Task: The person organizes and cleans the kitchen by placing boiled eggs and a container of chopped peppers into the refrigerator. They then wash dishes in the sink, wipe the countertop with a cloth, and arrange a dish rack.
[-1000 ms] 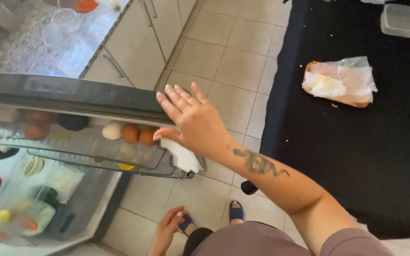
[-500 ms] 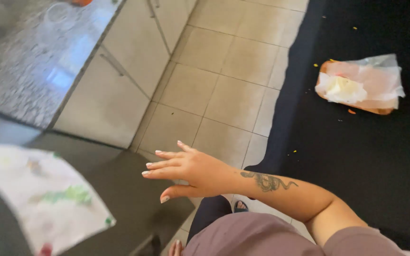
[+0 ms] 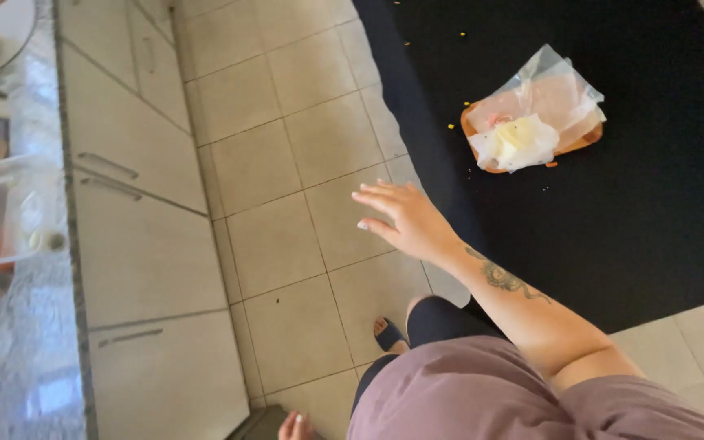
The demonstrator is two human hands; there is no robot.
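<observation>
My right hand [image 3: 405, 220] hovers over the tiled floor [image 3: 287, 163] with its fingers spread, pointing left, and holds nothing. A tattoo marks its forearm. It is just left of the edge of a black table [image 3: 653, 212]. Only the fingertips of my left hand [image 3: 295, 425] show at the bottom edge, beside the corner of a dark panel [image 3: 258, 420]; whether they grip it is hidden. On the black table lies an orange tray [image 3: 531, 122] covered by a crumpled clear plastic bag with pale food inside, well out of the right hand's reach.
A speckled stone counter [image 3: 18, 342] runs down the left, with a clear plastic container [image 3: 2, 212] on it. Beige cabinet drawers [image 3: 140, 244] with bar handles sit below. My foot in a dark sandal [image 3: 389, 332] stands on the tiles. Crumbs dot the table.
The open fridge seen a second ago is out of view. My right hand left its door and now hangs free over the floor. The view has swung toward the counter and table.
</observation>
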